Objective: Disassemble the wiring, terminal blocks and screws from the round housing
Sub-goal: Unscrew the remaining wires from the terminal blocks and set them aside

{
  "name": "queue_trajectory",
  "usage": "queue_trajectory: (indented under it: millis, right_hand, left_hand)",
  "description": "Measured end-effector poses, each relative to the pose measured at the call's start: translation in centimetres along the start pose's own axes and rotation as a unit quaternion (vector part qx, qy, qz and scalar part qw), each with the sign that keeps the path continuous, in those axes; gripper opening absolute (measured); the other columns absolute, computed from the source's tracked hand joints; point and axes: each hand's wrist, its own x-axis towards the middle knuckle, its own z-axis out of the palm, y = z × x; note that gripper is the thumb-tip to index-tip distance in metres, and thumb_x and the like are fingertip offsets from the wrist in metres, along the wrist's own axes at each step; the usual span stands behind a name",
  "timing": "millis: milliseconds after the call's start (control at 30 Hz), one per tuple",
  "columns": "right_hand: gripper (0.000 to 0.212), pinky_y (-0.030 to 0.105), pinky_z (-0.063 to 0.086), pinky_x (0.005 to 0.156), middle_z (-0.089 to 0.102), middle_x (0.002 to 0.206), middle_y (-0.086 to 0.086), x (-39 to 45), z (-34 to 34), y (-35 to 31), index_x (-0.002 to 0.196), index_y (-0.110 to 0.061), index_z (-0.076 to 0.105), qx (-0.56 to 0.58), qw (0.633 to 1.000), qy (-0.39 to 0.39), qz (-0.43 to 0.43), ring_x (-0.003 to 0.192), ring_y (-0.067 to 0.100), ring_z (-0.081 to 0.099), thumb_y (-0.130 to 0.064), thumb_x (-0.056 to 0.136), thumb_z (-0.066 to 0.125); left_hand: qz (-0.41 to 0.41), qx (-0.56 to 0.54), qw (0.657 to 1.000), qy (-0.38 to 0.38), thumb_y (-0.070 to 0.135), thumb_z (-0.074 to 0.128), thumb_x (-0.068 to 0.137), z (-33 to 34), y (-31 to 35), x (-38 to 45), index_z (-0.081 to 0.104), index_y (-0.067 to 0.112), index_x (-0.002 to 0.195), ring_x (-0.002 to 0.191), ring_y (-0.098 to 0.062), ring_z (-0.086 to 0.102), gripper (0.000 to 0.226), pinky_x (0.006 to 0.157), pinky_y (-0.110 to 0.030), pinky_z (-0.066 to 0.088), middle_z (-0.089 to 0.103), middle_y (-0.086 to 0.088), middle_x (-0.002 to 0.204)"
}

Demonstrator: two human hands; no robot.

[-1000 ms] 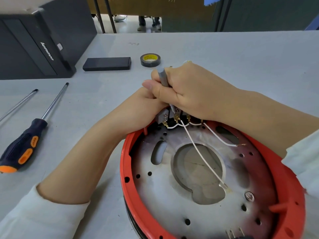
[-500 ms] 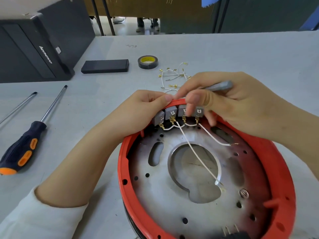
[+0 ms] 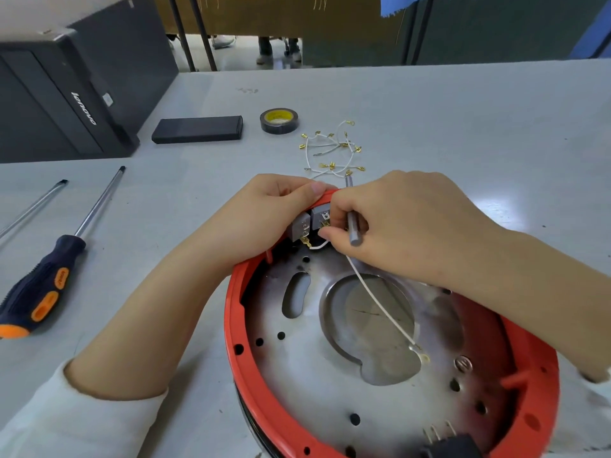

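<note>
Hands meet at the far rim of the round housing [image 3: 390,325], which sits on the bench [image 3: 463,127] right in front of the person, its red rim [image 3: 231,325] circling a bare metal plate [image 3: 317,375]. The left hand [image 3: 264,219] reaches in from the left, fingers curled over the rim, thumb pressed on its top edge, bracing it just beside the grey terminal blocks [image 3: 305,223]. The right hand [image 3: 406,223] comes across from the right, wrist over the plate. It carries a thin grey tool [image 3: 353,223] tucked under the fingers, and its fingertips pinch at the gold connectors against the second block. Whether they grip a connector or the wire itself, I cannot tell.

One long white wire [image 3: 380,305] runs from under that hand, across the big cut-out, to a ring end near the plate's right side. A short white loop [image 3: 319,246] hangs below the left block.

Beyond the hands, a heap of loose wires [image 3: 334,150] lies on the bench, with a roll of tape [image 3: 279,120] and a flat black box [image 3: 198,129] behind. Left of the housing lie a black and orange screwdriver [image 3: 49,279] and a second metal shaft [image 3: 33,208], well apart from the work. A black computer case [image 3: 66,94] stands at the far left corner. Open bench spreads to the right.
</note>
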Motion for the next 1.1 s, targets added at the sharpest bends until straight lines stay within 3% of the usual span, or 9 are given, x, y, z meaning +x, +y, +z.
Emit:
queue_trajectory:
  millis: [100,333,533,600,667,733,933,1033,1100]
  right_hand:
    - [0.019,0.019,0.019,0.050,0.038,0.058,-0.014,0.0,0.2,-0.1,0.069,-0.040,0.046,0.007,1.000,0.006,0.015,0.064,0.013,0.040,-0.055,0.079,0.051]
    - [0.014,0.026,0.027,0.052,0.047,0.065,-0.009,-0.2,0.4,-0.5,0.075,-0.036,0.045,0.013,1.000,0.015,0.015,0.068,0.019,0.047,-0.044,0.084,0.053]
    - [0.012,0.021,0.019,0.048,0.034,0.061,-0.008,0.3,0.5,-1.3,0.078,-0.030,0.044,-0.022,1.000,-0.007,-0.004,0.062,0.021,0.038,-0.034,0.085,0.053]
    - [0.013,0.020,0.019,0.049,0.036,0.061,-0.008,0.2,0.5,-1.1,0.076,-0.030,0.044,-0.012,1.000,-0.009,0.003,0.062,0.020,0.039,-0.034,0.084,0.053]
    - [0.017,0.020,0.020,0.049,0.037,0.061,-0.008,0.0,0.3,-0.9,0.073,-0.031,0.042,0.001,1.000,-0.010,0.012,0.060,0.019,0.039,-0.036,0.085,0.052]
    - [0.017,0.019,0.022,0.050,0.039,0.061,-0.009,-0.1,0.3,-0.8,0.073,-0.031,0.042,0.011,1.000,-0.011,0.016,0.060,0.019,0.040,-0.037,0.086,0.051]
    - [0.007,0.019,0.023,0.049,0.039,0.064,-0.009,0.1,0.4,-1.3,0.083,-0.029,0.056,0.014,1.000,-0.015,0.016,0.065,0.020,0.043,-0.035,0.086,0.055]
    - [0.019,0.024,0.027,0.051,0.040,0.063,-0.011,-0.1,0.2,-0.6,0.082,-0.031,0.054,0.034,0.999,-0.012,0.011,0.065,0.017,0.045,-0.048,0.089,0.050]
    - [0.031,0.022,0.030,0.052,0.045,0.058,-0.008,-0.5,-0.2,0.3,0.077,-0.032,0.047,0.065,0.998,0.004,0.003,0.059,0.008,0.045,-0.059,0.088,0.037]
  left_hand:
    - [0.002,-0.004,1.000,0.000,0.030,0.047,0.100,0.0,0.0,0.0,0.073,0.034,0.100,0.099,-0.011,0.067,0.026,0.082,-0.014,0.048,0.075,0.009,0.096]
    - [0.005,0.008,1.000,-0.004,0.029,0.045,0.101,0.0,-0.1,0.1,0.073,0.032,0.102,0.099,-0.015,0.068,0.028,0.089,-0.025,0.050,0.076,0.006,0.095]
    - [0.012,0.032,0.999,0.018,0.030,0.047,0.101,0.1,0.0,0.1,0.071,0.042,0.084,0.086,0.004,0.066,0.032,0.073,-0.005,0.046,0.074,0.020,0.086]
    - [0.006,0.036,0.999,0.021,0.032,0.047,0.101,0.1,0.0,0.1,0.072,0.040,0.085,0.091,-0.007,0.069,0.031,0.081,-0.014,0.050,0.075,0.009,0.090]
    - [-0.001,0.037,0.999,0.015,0.034,0.046,0.100,0.1,-0.1,0.2,0.074,0.035,0.092,0.101,-0.029,0.065,0.029,0.093,-0.037,0.050,0.073,-0.013,0.099]
    - [-0.005,0.038,0.999,0.015,0.035,0.047,0.100,0.1,-0.1,0.1,0.074,0.032,0.095,0.102,-0.033,0.063,0.028,0.096,-0.047,0.048,0.071,-0.017,0.101]
    - [0.002,0.040,0.999,0.028,0.035,0.048,0.100,0.2,-0.2,0.2,0.072,0.046,0.081,0.095,-0.012,0.068,0.033,0.081,-0.025,0.052,0.075,0.009,0.091]
    - [-0.006,0.035,0.999,0.018,0.034,0.047,0.100,0.1,-0.1,0.3,0.073,0.036,0.094,0.098,-0.022,0.067,0.027,0.092,-0.035,0.051,0.075,-0.002,0.095]
    - [-0.005,0.036,0.999,0.017,0.034,0.047,0.100,0.0,-0.1,0.2,0.074,0.034,0.093,0.093,-0.019,0.068,0.028,0.090,-0.028,0.049,0.075,-0.003,0.095]
